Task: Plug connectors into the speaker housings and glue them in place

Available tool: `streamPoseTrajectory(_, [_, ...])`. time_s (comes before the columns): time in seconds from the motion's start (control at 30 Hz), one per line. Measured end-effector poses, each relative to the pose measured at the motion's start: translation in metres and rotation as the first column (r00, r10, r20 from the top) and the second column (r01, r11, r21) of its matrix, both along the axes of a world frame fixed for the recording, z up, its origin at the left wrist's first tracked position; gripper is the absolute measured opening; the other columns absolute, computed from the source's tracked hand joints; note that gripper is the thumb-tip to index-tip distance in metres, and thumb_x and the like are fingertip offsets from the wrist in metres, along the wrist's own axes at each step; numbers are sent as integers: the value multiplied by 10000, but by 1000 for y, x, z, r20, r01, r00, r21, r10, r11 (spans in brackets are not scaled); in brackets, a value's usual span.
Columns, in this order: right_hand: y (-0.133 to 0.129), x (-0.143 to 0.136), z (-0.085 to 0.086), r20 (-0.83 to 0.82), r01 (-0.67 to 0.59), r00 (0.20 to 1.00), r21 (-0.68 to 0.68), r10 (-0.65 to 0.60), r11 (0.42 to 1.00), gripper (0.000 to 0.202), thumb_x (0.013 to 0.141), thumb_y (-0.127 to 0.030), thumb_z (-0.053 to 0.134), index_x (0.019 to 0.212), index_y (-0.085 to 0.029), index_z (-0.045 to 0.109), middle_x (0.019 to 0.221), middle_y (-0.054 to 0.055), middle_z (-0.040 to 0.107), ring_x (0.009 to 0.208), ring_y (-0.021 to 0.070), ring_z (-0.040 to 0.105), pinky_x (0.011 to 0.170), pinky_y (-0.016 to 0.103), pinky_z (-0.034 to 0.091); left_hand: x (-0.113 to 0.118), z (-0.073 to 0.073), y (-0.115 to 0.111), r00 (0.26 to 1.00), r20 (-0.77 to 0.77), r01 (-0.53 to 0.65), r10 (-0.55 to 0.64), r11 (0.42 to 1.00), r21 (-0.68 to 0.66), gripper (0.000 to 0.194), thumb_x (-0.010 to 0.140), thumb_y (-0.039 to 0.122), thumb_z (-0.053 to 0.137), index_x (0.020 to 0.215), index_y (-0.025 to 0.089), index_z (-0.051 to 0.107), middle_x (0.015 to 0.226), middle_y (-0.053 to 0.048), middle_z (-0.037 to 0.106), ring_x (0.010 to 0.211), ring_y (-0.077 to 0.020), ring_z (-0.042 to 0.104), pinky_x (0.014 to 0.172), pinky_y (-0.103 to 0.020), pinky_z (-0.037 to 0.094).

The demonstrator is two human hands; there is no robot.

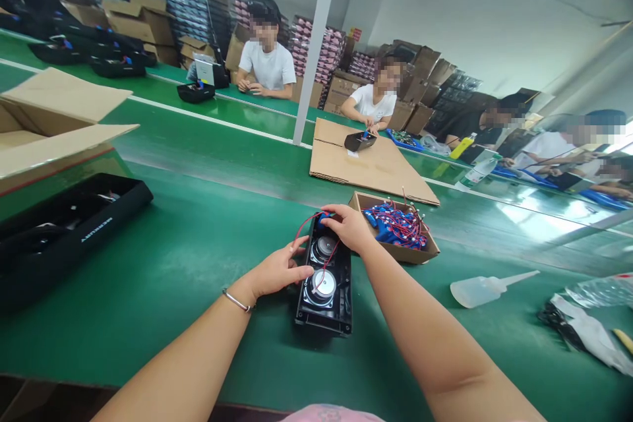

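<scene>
A black speaker housing (345, 293) lies on the green table in front of me, its inside facing up. Two round speaker drivers (324, 283) sit in it, with red wires running over them. My left hand (279, 270) grips the housing's left edge, thumb over the rim and fingers along the outside. At the far end, my right hand (349, 227) has its fingers closed on a small blue battery pack (324, 218) inside the housing. Just to the right stands an open cardboard box (413, 254) of blue battery packs with red wires (395, 224).
Larger black housings (119, 208) and an open carton (64, 138) stand at the left. A squeeze bottle (477, 291) and plastic bags (583, 330) lie at the right. Across the bench, a flat cardboard sheet (366, 165) lies before a co-worker (373, 99) handling another housing.
</scene>
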State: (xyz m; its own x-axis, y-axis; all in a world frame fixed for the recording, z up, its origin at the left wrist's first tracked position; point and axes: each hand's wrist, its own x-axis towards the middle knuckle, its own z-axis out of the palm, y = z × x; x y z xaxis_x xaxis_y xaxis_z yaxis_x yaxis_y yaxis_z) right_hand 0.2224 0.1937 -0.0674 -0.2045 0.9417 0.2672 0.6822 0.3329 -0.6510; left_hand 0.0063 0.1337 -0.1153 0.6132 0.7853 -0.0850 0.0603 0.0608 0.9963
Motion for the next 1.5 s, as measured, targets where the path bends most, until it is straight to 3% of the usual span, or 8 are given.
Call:
streamPoseTrajectory(0.17, [-1,4,-8,58,-17,998,59,14,998,285,868,-194,609,1144,-245,657,1052,36,681,984,187,622,928,341,473,0,-3,2,1000,-7,3,-3,1000,7,851,777,441,663,1463,179,232,1359,-182,432,641,-101,539,533,-245,417])
streamPoseTrajectory(0.4, [-4,4,-3,170,-63,985,146,38,987,251,884,-191,596,1121,-221,675,1031,56,634,988,184,581,917,320,461,1,-4,2,1000,-4,5,-5,1000,6,840,779,434,657,1464,192,236,1361,-182,436,643,-98,530,533,-244,410])
streamPoseTrajectory(0.9, [-6,-2,-1,340,-41,941,144,-10,989,279,879,-187,622,1155,-195,666,975,55,593,918,169,570,877,276,454,-1,4,-1,1000,-25,1,-1,1000,-16,857,777,437,649,1468,172,216,1334,-161,449,667,-103,524,558,-248,429])
streamPoseTrajectory(1.2, [-9,-11,0,401,3,914,155,-66,988,277,884,-236,606,1150,-210,680,884,60,605,871,204,577,806,297,454,-1,0,1,1000,-16,2,-2,1000,-4,828,783,431,660,1467,211,249,1311,-128,494,628,-87,495,519,-222,395])
streamPoseTrajectory(1.37, [-14,-7,0,434,24,896,160,-92,987,323,867,-269,649,1188,-247,658,918,65,598,892,216,568,825,320,451,-2,-1,0,1000,-22,7,-7,1000,-8,866,784,472,649,1478,195,212,1379,-165,425,623,-89,495,477,-213,378])
streamPoseTrajectory(1.43, [-22,1,5,399,36,910,182,-108,983,410,856,-262,662,1260,-236,597,976,62,595,937,210,560,859,321,452,-2,-2,0,1000,-17,-5,5,1000,-20,870,784,487,648,1478,201,210,1374,-167,427,622,-90,497,472,-207,375])
streamPoseTrajectory(1.5, [-41,10,19,237,65,963,262,-130,963,429,874,-234,621,1297,-213,548,986,56,594,933,191,559,862,318,464,-2,-2,1,1000,-20,-10,10,1000,-28,859,784,488,653,1472,207,222,1354,-157,450,638,-98,510,476,-203,377])
